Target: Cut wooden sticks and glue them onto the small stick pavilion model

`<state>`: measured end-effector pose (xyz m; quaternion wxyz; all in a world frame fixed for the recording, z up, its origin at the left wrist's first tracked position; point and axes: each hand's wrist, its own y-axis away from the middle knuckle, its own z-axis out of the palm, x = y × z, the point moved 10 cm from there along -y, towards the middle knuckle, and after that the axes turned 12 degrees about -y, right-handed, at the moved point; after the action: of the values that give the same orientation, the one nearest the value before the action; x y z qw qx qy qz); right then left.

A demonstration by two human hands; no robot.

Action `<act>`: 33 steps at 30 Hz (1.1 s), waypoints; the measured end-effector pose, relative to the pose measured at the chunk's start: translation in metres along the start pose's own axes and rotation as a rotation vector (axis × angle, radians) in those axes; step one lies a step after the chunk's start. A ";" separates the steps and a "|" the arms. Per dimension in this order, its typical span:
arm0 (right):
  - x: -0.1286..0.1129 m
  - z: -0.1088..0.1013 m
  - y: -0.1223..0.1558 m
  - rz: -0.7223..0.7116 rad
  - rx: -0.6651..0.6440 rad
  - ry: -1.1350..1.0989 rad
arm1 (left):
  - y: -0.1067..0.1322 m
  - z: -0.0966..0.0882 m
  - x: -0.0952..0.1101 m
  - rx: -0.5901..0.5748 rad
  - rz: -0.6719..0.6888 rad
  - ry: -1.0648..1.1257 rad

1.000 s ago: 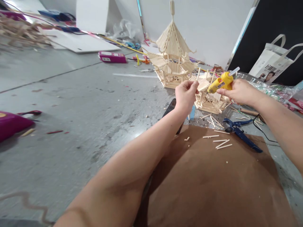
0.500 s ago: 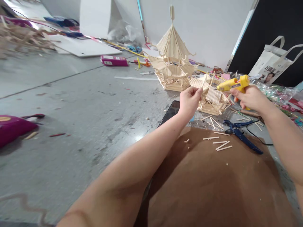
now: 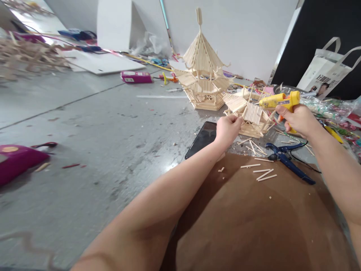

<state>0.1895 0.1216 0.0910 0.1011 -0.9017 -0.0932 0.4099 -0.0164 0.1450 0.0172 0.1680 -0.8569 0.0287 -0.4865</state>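
Just beyond the brown sheet [image 3: 254,218], on the grey floor [image 3: 93,143], stands the small model [image 3: 254,114], an open wooden frame with ribbed, slanting roof panels and thin posts sticking up. The left hand [image 3: 229,130] has come down to its near left side; half a second ago it was higher, with a stick [image 3: 249,96] standing up from its fingers. Now that stick appears to lean in against the roof, thumb and finger together and pinched on its lower end. The change suggests that the piece is being set in place, though whether it touches the frame I cannot tell.

The right hand [image 3: 297,118] has its fingers wrapped around the glue gun [image 3: 278,101], smooth yellow plastic with a clear glue rod out the back. Its nozzle, close to the stick a second ago, now points at the roof from the right.

Behind stands the large model [image 3: 203,52], tiered, with a steep cone of close-laid rods and a knobbed spire. Nearer lie the flat, glossy black phone [image 3: 202,141], more of it uncovered now, the blue cutters [image 3: 290,162] and pale cut sticks [image 3: 265,174] on the matt sheet. Farther off are a boxy white bag [image 3: 318,75] with looped handles and a purple box [image 3: 137,77].
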 end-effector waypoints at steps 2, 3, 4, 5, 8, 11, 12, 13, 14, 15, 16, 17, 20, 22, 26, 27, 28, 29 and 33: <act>0.000 0.002 -0.002 0.030 0.016 -0.062 | -0.001 0.001 -0.002 -0.014 -0.017 -0.001; 0.000 0.003 -0.003 0.046 0.024 -0.087 | -0.001 0.002 -0.002 -0.021 -0.021 0.003; -0.001 0.005 -0.003 0.052 0.024 -0.090 | -0.002 0.003 -0.003 -0.028 -0.023 0.011; -0.002 0.007 -0.004 0.052 0.020 -0.084 | -0.002 0.004 -0.003 -0.034 -0.024 0.023; -0.007 0.010 -0.005 0.031 0.018 -0.050 | -0.005 0.007 -0.005 -0.049 -0.029 0.072; -0.010 0.012 -0.007 0.010 0.026 -0.025 | -0.007 0.011 -0.010 -0.066 -0.054 0.119; -0.009 0.013 -0.007 0.010 0.024 -0.022 | -0.008 0.012 -0.012 -0.073 -0.066 0.132; -0.009 0.014 -0.008 0.012 0.020 -0.023 | -0.008 0.014 -0.014 -0.078 -0.078 0.143; -0.008 0.015 -0.009 0.016 0.017 -0.023 | -0.009 0.014 -0.014 -0.082 -0.085 0.154; -0.007 0.016 -0.010 0.020 0.015 -0.022 | -0.009 0.015 -0.014 -0.085 -0.088 0.162; -0.006 0.016 -0.011 0.022 0.013 -0.021 | -0.010 0.015 -0.014 -0.088 -0.086 0.168; -0.005 0.017 -0.011 0.023 0.012 -0.017 | -0.010 0.015 -0.013 -0.090 -0.083 0.171; -0.005 0.018 -0.012 0.018 0.007 -0.005 | -0.010 0.015 -0.011 -0.096 -0.065 0.176; -0.006 0.018 -0.013 0.011 0.011 -0.004 | -0.010 0.016 -0.011 -0.100 -0.055 0.180; -0.008 0.019 -0.013 0.001 0.013 -0.003 | -0.009 0.017 -0.012 -0.109 -0.060 0.197; -0.007 0.019 -0.013 -0.002 0.013 0.001 | -0.009 0.018 -0.013 -0.110 -0.063 0.200; -0.007 0.019 -0.013 -0.005 0.011 0.004 | -0.009 0.018 -0.013 -0.111 -0.065 0.199; -0.006 0.020 -0.014 -0.006 0.012 0.004 | -0.009 0.018 -0.013 -0.112 -0.067 0.195; -0.002 0.021 -0.016 -0.008 0.018 -0.023 | -0.009 0.018 -0.012 -0.116 -0.073 0.188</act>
<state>0.1709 0.1387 0.0826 0.1097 -0.8956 -0.0944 0.4206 -0.0086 0.1604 0.0022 0.0966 -0.8163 0.0411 -0.5680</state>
